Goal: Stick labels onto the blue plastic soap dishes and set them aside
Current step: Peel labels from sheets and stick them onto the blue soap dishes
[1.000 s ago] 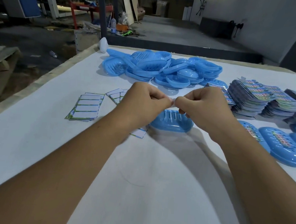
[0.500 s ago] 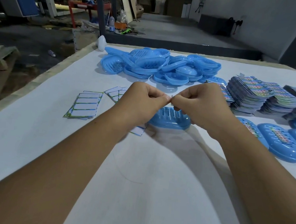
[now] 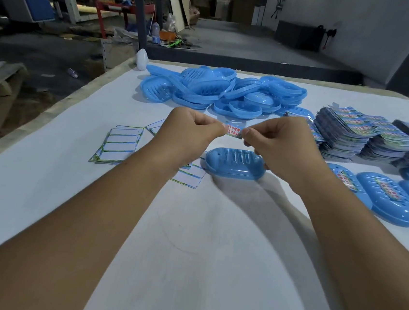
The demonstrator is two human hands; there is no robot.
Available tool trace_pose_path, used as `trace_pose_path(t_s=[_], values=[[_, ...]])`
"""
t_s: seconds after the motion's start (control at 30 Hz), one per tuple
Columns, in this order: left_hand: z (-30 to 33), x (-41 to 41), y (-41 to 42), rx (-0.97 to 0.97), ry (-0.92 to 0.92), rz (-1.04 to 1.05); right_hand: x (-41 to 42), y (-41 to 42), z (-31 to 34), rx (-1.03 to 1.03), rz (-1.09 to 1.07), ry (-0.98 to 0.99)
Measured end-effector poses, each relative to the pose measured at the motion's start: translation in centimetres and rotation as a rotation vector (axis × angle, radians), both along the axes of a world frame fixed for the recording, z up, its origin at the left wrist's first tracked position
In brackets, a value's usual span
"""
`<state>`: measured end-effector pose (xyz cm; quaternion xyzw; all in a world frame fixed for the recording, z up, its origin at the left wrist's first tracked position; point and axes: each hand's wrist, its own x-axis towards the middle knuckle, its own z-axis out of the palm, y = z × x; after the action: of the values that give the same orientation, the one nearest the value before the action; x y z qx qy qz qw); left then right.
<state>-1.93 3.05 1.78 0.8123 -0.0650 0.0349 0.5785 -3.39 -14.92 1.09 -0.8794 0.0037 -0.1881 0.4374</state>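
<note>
White counter [image 3: 40, 213] carries everything: far side, a loose heap of unlabelled blue dishes [image 3: 220, 91]; right, stacks of printed label sheets [image 3: 347, 134] w/ a row of already-labelled dishes [image 3: 390, 199] just in front of them; left, spent white backing sheets [image 3: 118, 145]. Centre, one bare soap dish [image 3: 235, 163] lies slotted face up, just below both hands, not held. Left hand [image 3: 191, 130] & right hand [image 3: 280, 142] each have fingers curled, pinching opposite ends of one small label [image 3: 234, 131]. Change vs half a sec ago: hands were knuckle-to-knuckle w/ nothing readable between them; now they've pulled apart and the label's red/green print shows stretched flat in the gap. Looks like peel is done, sticker free of backing, tho adhesive side can't be seen. Next prob: lower it onto the dish centre, press flat, then slide dish over to the labelled row on the right. Risk: label curling or landing skewed.
</note>
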Motion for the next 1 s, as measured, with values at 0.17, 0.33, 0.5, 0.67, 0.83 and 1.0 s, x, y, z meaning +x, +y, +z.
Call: trace_pose_path(t_s=[0.17,0.33,0.5,0.67,0.83,1.0], values=[[-0.1,0.4,0.0,0.003,0.012,0.015,0.1,-0.2,0.2,0.061,-0.026,0.045],[-0.3,0.7,-0.1,0.002,0.03,0.023,0.0,-0.4,0.3,0.096,-0.045,0.084],[-0.5,0.9,-0.1,-0.021,0.065,0.014,-0.1,-0.2,0.6,0.179,-0.015,0.133],[-1.0,1.0,-0.4,0.009,0.105,0.022,-0.1,-0.5,0.8,0.191,-0.045,0.173],[-1.9,1.1,-0.9,0.114,0.051,0.014,-0.2,-0.6,0.4,0.091,-0.06,0.185],[-2.3,1.3,-1.3,0.233,-0.01,0.043,0.1,-0.8,0.0,0.007,-0.111,0.254]])
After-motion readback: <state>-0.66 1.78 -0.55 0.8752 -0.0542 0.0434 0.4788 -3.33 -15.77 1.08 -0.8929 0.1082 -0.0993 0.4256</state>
